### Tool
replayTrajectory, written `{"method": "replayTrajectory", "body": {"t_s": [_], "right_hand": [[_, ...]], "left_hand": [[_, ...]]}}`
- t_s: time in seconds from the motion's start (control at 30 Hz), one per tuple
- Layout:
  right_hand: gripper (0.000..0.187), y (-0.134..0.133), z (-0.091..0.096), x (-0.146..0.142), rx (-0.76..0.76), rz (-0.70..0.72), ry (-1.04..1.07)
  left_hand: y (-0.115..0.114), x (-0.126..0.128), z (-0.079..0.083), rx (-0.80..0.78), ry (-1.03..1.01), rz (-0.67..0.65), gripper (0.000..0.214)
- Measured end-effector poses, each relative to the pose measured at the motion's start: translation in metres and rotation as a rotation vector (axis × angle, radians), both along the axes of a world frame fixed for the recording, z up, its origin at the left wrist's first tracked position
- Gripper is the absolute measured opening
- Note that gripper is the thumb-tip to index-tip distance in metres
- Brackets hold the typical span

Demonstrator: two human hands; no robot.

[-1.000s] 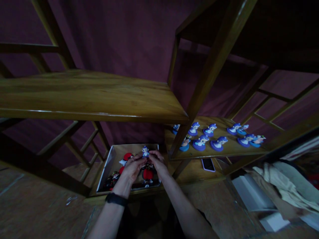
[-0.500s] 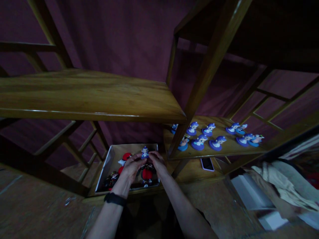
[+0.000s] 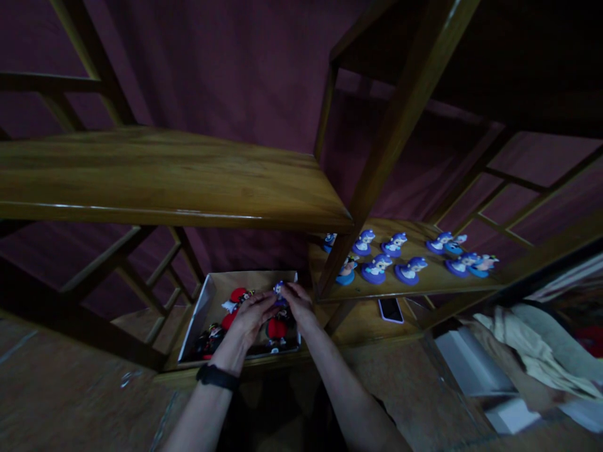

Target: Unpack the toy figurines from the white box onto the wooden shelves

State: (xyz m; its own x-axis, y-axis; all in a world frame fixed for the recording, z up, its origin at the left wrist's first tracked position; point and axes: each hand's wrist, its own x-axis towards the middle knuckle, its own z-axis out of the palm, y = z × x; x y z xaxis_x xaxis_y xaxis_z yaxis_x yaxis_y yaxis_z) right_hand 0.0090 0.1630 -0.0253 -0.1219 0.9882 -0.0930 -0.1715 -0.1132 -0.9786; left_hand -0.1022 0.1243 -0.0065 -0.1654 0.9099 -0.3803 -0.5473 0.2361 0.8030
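Observation:
Between my fingers, over a shallow white box (image 3: 194, 317), is a small purple-and-white figurine (image 3: 279, 289). My right hand (image 3: 299, 304) has its fingers closed round the figurine's right side. My left hand (image 3: 254, 314), with a dark band on the wrist, grips it from the left and below; its fingertips partly hide the base. Beneath my hands the box holds several red and black figures, among them a red one (image 3: 276, 328) below my right hand and a dark one (image 3: 210, 339) at the left.
Several purple figurines (image 3: 377, 269) stand on the wooden shelf (image 3: 424, 292) to the right. A phone (image 3: 391, 310) lies on the lower board. A wooden post (image 3: 377, 163) and a higher shelf (image 3: 179, 182) frame the box. White boxes (image 3: 473, 364) and cloth sit at the lower right.
The figurine has turned and tilted in my fingers, shifting slightly right. It stood upright facing me before; now my fingers cover more of it.

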Motion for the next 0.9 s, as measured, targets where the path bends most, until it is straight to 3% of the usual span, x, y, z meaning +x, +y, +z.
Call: {"method": "replayTrajectory", "body": {"t_s": [0.13,0.9], "right_hand": [[0.027,-0.003,0.006,-0.003,0.039,0.01,-0.054],[0.022,-0.006,0.012,-0.003,0.01,-0.028,-0.139]], "left_hand": [[-0.001,0.001,0.004,-0.068,0.01,0.094,0.009],[0.002,-0.001,-0.002,-0.041,-0.012,0.11,0.01]]}}
